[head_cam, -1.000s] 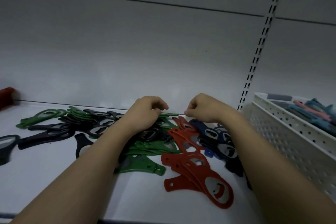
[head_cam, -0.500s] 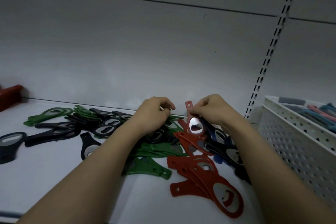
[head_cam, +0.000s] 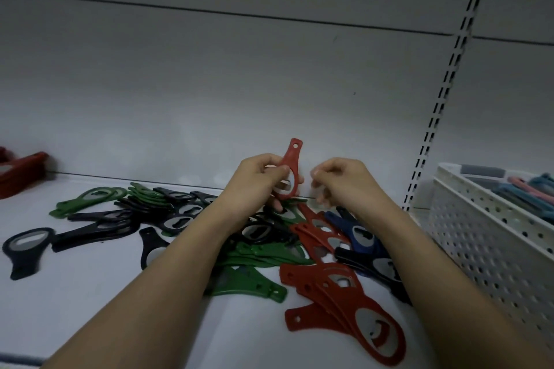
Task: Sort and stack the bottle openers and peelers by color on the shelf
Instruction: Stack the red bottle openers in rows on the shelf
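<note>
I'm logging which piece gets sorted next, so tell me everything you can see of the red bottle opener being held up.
The red bottle opener is a flat piece that looks like plastic, with a narrow handle ending in a small hanging hole and a wider oval head around a pale, metal-looking insert. It stands nearly upright, handle up, tilted slightly right, raised above the mixed pile on the shelf. The left hand pinches its head between thumb and fingers, partly hiding it. The right hand is close beside it; contact cannot be told.
</note>
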Demonstrator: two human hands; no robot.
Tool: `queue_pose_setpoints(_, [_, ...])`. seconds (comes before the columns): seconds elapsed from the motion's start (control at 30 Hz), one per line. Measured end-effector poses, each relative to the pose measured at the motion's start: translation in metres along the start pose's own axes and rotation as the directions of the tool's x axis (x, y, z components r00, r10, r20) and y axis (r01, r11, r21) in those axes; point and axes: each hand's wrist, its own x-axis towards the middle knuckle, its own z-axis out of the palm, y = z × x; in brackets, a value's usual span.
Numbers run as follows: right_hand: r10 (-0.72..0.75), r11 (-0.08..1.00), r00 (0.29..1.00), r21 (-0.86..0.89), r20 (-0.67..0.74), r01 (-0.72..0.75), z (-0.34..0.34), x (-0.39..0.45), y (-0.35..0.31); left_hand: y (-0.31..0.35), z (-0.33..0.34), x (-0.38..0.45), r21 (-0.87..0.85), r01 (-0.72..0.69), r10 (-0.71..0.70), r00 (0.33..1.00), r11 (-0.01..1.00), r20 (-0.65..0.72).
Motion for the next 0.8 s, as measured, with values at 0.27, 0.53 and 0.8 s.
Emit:
queue_pose_setpoints(0.27, [0.073,0.796,0.993,-0.605,0.093,-0.002,0.018,0.001,0.011,0.008,-0.001,-0.003,-0.154,0.091,-0.093,0.996,0.984,-0.007])
queue_pose_setpoints(0.53, [0.068,0.908,0.996,-0.417,0.06,-0.037,0.004,-0.002,0.0,0.007,-0.002,-0.002,-0.152,0.099,-0.11,0.992,0.983,-0.066])
queue_pose_setpoints(0.8, [0.012,0.991,0.998,0.135,0.06,-0.02,-0.014,-0.006,-0.01,0.006,-0.008,0.0,-0.224,0.085,-0.124,0.978,0.971,-0.165])
